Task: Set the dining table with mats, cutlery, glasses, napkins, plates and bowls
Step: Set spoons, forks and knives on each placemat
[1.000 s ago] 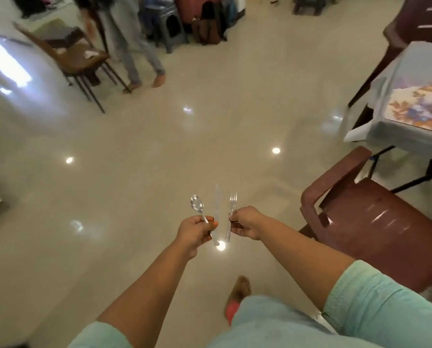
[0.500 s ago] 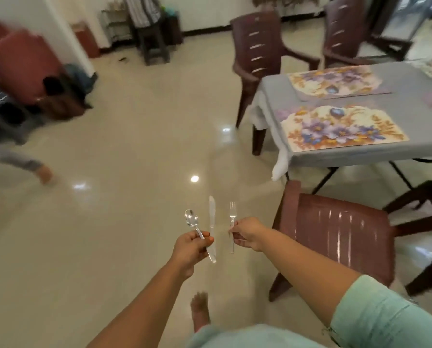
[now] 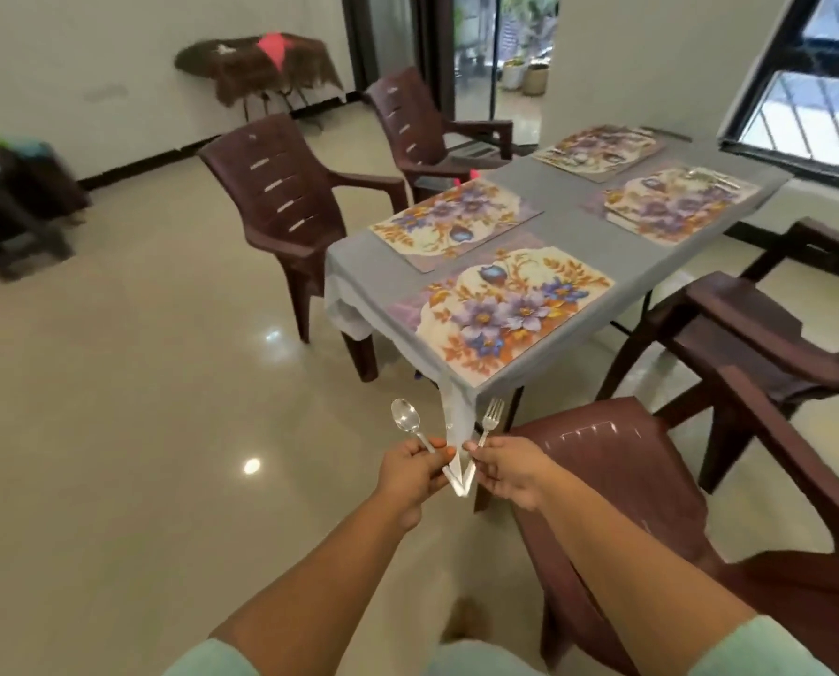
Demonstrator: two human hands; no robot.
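Head view, what do the hands hold?
— Left hand [image 3: 410,473] has its fingers curled round the handle of a shiny metal spoon [image 3: 406,422], bowl up; a pale knife [image 3: 454,473] seems held there too, though blur hides it. Right hand [image 3: 505,468] pinches a metal fork [image 3: 489,422], tines up.
— And the table?
— Grey-clothed dining table [image 3: 554,197] lies just ahead, bearing four floral placemats; the nearest mat [image 3: 505,314] is beyond the cutlery. Brown plastic chairs [image 3: 286,207] surround it.
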